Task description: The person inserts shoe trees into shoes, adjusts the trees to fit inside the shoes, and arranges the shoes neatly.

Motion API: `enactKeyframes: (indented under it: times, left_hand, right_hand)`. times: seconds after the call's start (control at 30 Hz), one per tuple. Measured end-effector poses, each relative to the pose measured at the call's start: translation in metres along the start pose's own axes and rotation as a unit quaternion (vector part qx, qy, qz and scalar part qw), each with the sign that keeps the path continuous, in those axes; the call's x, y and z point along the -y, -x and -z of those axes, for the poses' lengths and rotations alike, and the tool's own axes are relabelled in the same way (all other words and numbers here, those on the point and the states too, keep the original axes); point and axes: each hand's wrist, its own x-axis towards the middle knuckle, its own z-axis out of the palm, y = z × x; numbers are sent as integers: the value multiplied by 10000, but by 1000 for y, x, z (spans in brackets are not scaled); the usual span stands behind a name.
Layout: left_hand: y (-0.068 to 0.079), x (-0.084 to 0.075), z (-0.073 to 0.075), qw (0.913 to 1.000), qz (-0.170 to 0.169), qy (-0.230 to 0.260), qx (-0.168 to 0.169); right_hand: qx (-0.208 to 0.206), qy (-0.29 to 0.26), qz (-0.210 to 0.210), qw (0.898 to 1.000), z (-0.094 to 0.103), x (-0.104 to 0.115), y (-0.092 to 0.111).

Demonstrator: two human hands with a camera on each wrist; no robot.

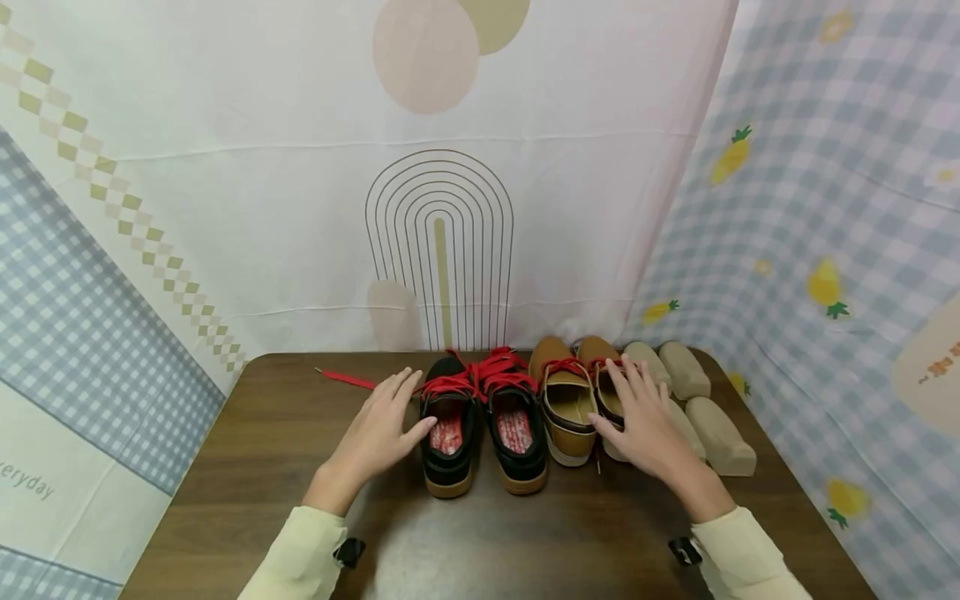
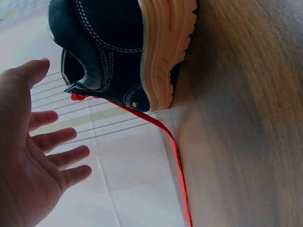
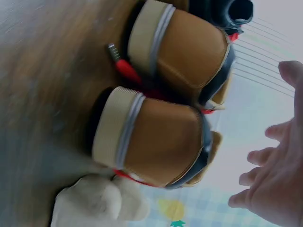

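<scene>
Black shoes [image 1: 513, 427] point toes away, long axes running front to back.

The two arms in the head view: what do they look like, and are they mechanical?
No, they are a person's: the left hand and right hand wear no gloves. Both arms have pale cream-yellow fabric sleeves, with a small black fitting near each cuff, its details unclear.
</scene>
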Motion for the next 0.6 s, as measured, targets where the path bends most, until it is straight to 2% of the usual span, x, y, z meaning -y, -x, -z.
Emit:
enactKeyframes:
  times: [0.23, 0.6]
  left_hand:
    - [-5, 1, -4, 9995, -121, 268, -139]
    - [-14, 4, -12, 9950, -4, 876, -487]
  right_hand:
    - [-291, -149, -194, 9993, 4, -17, 8]
    - [-357, -739, -385, 9959, 2, -42, 22]
